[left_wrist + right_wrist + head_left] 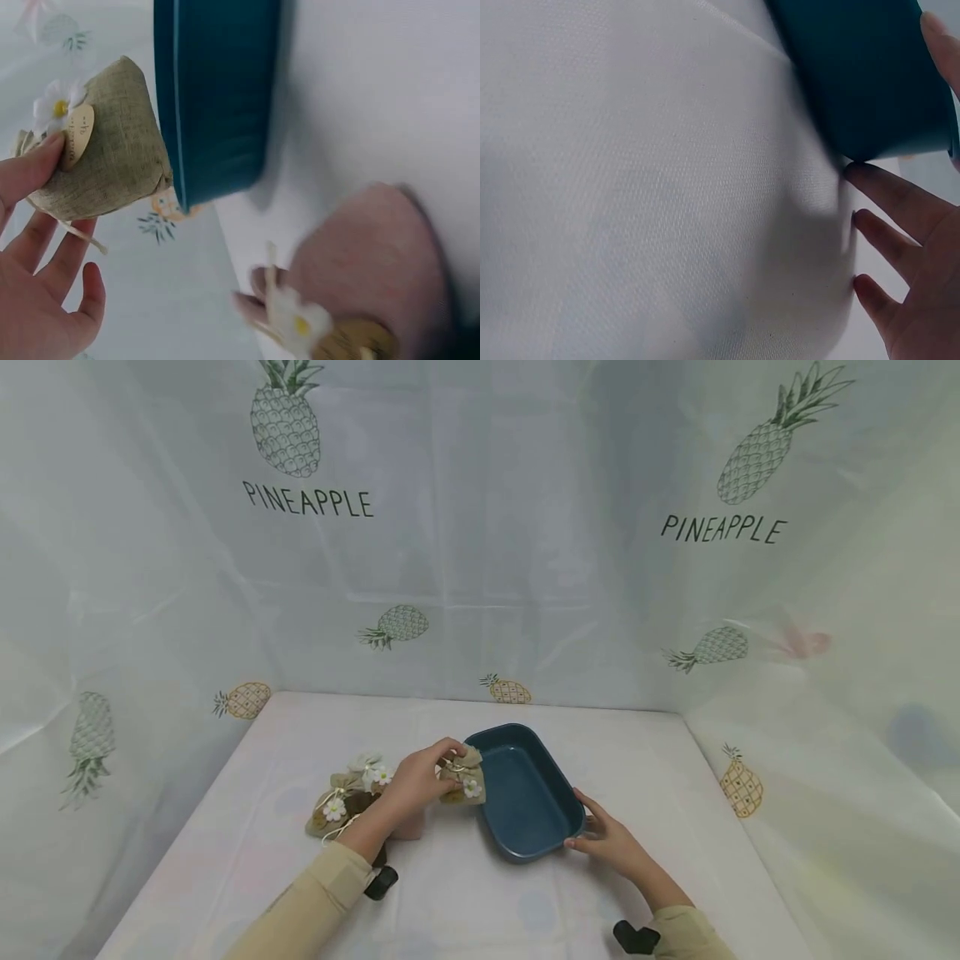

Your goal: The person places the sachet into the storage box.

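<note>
My left hand (414, 783) pinches a small beige cloth sachet (465, 781) by its gathered neck, thumb on one side and fingers behind. A white flower and an oval paper tag are attached to this sachet, which hangs right beside the left rim of a deep blue rectangular dish (525, 806). My right hand (611, 843) holds that dish at its near right corner. In the right wrist view the thumb (941, 45) lies against the wall, one fingertip meets the bottom edge and the other fingers spread out. The dish's inside shows bare.
Left of the dish lies a heap of more flowered sachets (335, 810), partly covered by the left forearm; a pink one (367, 255) lies nearest the dish. A white cloth (480, 902) covers the table. Pineapple-printed curtains (510, 543) hang at the back and sides.
</note>
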{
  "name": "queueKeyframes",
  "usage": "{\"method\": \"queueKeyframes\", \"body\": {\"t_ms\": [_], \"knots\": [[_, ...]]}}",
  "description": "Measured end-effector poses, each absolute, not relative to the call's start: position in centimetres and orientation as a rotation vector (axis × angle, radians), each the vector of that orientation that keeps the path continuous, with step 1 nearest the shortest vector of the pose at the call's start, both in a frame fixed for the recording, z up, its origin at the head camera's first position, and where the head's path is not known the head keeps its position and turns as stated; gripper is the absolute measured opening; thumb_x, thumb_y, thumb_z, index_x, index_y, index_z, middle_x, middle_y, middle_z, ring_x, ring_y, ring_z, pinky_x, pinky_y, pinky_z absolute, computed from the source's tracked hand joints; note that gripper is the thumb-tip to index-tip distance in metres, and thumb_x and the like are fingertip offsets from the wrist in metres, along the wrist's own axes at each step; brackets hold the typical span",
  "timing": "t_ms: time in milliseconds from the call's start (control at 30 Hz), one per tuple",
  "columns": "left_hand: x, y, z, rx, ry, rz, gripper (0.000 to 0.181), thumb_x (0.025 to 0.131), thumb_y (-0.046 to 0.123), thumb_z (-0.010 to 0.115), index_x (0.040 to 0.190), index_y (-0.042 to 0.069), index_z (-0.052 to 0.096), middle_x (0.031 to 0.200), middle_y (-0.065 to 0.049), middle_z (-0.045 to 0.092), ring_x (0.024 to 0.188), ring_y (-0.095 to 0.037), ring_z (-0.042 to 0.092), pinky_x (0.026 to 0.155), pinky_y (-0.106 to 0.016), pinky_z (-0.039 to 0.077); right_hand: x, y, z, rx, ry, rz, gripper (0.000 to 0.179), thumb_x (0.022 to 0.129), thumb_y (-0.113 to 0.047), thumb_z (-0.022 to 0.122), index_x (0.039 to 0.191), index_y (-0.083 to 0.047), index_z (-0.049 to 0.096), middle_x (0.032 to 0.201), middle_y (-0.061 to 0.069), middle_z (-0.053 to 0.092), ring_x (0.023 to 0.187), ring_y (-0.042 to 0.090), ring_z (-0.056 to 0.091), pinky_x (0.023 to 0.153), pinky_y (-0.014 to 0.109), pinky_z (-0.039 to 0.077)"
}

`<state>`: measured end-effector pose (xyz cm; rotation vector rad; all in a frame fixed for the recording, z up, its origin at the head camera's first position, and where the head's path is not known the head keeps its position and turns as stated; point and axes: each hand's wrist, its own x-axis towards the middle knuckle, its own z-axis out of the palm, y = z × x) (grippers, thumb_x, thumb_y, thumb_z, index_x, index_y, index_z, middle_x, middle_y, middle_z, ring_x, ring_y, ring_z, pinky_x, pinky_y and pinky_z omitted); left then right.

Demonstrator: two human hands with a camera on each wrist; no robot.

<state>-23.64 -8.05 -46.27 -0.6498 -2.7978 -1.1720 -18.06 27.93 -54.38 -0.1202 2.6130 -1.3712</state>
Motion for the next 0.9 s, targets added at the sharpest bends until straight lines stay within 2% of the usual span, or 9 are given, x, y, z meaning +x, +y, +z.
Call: {"method": "queueKeyframes", "body": {"t_ms": [367, 633, 900], "knots": [[-27.7, -3.3, -46.1, -0.68, -2.82, -1.142, 0.046, 0.076, 0.014, 0.084, 0.115, 0.027, 0.062, 0.117, 0.001, 0.068, 0.109, -0.02, 0.062, 0.091, -0.043, 0.048, -18.1, 28.0, -54.5, -0.105, 2.594, -1.361, 0.092, 0.078, -0.035, 0.083, 0.154, -0.027, 0.03, 0.139, 0.029, 0.047, 0.124, 0.043, 0.049, 0.092, 0.062, 0.043], [-30.5, -0.8, -45.9, -0.708, -2.914, -1.089, 0.049, 0.076, 0.014, 0.084, 0.117, 0.029, 0.062, 0.12, -0.001, 0.066, 0.112, -0.021, 0.06, 0.092, -0.042, 0.048, -18.0, 27.8, -54.4, -0.085, 2.594, -1.353, 0.091, 0.079, -0.035, 0.082, 0.154, -0.028, 0.031, 0.139, 0.028, 0.047, 0.124, 0.044, 0.049, 0.093, 0.062, 0.043], [-32.9, 1.0, -46.2, -0.756, -2.955, -1.067, 0.046, 0.078, 0.012, 0.083, 0.116, 0.028, 0.061, 0.115, 0.0, 0.065, 0.108, -0.021, 0.059, 0.089, -0.04, 0.048, -18.0, 28.0, -54.2, -0.082, 2.619, -1.313, 0.092, 0.079, -0.038, 0.081, 0.154, -0.03, 0.029, 0.141, 0.026, 0.047, 0.128, 0.042, 0.046, 0.096, 0.067, 0.037]]}}
